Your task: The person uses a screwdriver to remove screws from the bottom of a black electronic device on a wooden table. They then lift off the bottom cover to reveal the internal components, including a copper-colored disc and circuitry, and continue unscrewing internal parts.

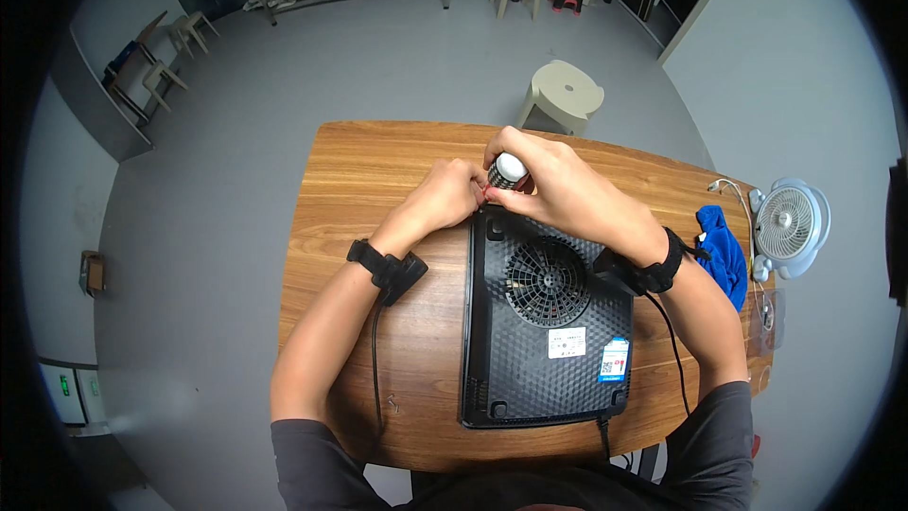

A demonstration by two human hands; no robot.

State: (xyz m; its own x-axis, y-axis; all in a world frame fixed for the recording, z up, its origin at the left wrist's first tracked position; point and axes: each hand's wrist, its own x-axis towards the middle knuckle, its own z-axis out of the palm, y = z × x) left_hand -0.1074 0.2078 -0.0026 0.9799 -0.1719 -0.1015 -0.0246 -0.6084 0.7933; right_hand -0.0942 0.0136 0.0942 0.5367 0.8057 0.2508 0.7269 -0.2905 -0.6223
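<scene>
A black laptop cooling pad (530,360) with a round fan grille lies on the wooden table in front of me, two labels on its face. Just past its far left corner, my right hand (558,175) is closed around a small upright cylinder (512,167) with a white top and a dark patterned side. My left hand (452,194) meets it there, fingers pinched together beside the cylinder's base. A bit of red shows between the two hands; what the left fingers hold is hidden. Both wrists wear black bands with a small dark box and a cable.
On the table's right side are a blue cloth (722,251), a light blue fan (788,225) and a clear plastic container (768,322). A black cable (604,437) leaves the pad's near edge. Beyond the table's far edge stands a beige stool (566,93).
</scene>
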